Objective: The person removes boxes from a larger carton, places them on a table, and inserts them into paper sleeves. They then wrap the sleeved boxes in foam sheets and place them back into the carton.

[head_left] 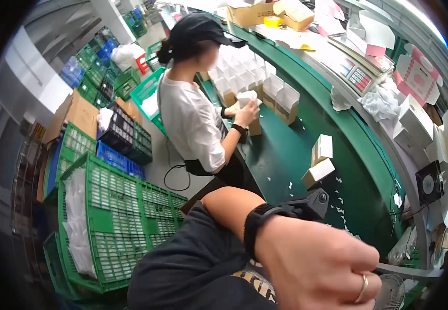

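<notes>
My left arm bends across the lower middle of the view. Its dark short sleeve [182,250] is at the left, and a black strap [257,227] with a small camera device [314,202] circles the wrist. My left hand [322,261] shows its back, with the fingers curled closed and a ring [362,288] on one of them. The palm side is hidden, so anything held there cannot be made out. Beyond the wrist, two small white-and-brown cartons [318,173] lie on a green conveyor belt [286,155]. My right hand is out of view.
A co-worker [195,108] in a cap stands beside the belt, handling a white item [247,98] near rows of open boxes [281,98]. Green crates [126,222] stack at the left. A scale [356,75] and packaging cover the right shelf. Paper scraps [340,201] litter the belt.
</notes>
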`<state>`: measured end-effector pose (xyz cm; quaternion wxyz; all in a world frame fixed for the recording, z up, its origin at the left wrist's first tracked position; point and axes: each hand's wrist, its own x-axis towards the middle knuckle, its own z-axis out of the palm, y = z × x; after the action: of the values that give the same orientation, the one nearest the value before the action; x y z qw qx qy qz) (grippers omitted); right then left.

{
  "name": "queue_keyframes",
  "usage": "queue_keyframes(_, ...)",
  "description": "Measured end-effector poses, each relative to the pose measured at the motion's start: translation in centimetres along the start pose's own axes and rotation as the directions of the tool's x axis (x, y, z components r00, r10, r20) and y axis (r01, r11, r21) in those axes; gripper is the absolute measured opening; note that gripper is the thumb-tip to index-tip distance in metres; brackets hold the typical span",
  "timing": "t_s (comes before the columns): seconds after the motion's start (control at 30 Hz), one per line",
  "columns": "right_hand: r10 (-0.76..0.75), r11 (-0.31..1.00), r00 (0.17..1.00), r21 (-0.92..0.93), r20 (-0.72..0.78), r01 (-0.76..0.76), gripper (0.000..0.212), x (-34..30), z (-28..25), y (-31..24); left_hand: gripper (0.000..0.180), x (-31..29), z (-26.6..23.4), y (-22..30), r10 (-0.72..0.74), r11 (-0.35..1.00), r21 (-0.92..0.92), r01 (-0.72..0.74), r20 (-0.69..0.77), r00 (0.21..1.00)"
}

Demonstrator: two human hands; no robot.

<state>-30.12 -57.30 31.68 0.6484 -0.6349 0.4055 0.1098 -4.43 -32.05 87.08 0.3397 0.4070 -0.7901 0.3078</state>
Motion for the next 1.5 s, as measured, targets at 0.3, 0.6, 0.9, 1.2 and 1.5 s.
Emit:
queue_keyframes(0.3, -0.085, 0.996, 0.996, -0.008, -0.030, 0.085, 0.030, 3.1, 5.0, -6.7, 0.013, -12.0, 1.5, -9.1, -0.409, 0.868, -0.289, 0.404, 0.045, 0.911)
queue_keyframes(0.6, -0.033, 0.999, 0.991, -0.015, -0.127, 0.032, 0.027, -0.4, 7.9, -11.7, 0.053, -33.9, 25.5, -11.0, -0.985, 0.171, 0.220, 0.960, 0.039, 0.167)
queue_keyframes(0.9, -0.236, 0.960, 0.942, -0.210, -0.239, 0.187, 0.028, 0.2, 6.0, -11.5, 0.062, -36.9, 31.4, -13.4, -0.925, 0.263, 0.400, 0.878, 0.362, 0.112)
queue_keyframes(1.2, -0.043, 0.998, 0.806, -0.061, -0.591, 0.008, 0.033, -3.4, -6.4, -8.0, 0.077, -35.6, 28.0, -13.5, -0.748, 0.270, 0.185, 0.945, 0.659, 0.085)
queue_keyframes(1.5, -0.324, 0.620, 0.654, -0.675, -0.684, -0.399, 0.109, -0.8, -14.9, -5.4, 0.057, -28.0, 30.2, -7.9, -0.859, 0.477, 0.270, 0.837, 0.344, 0.379)
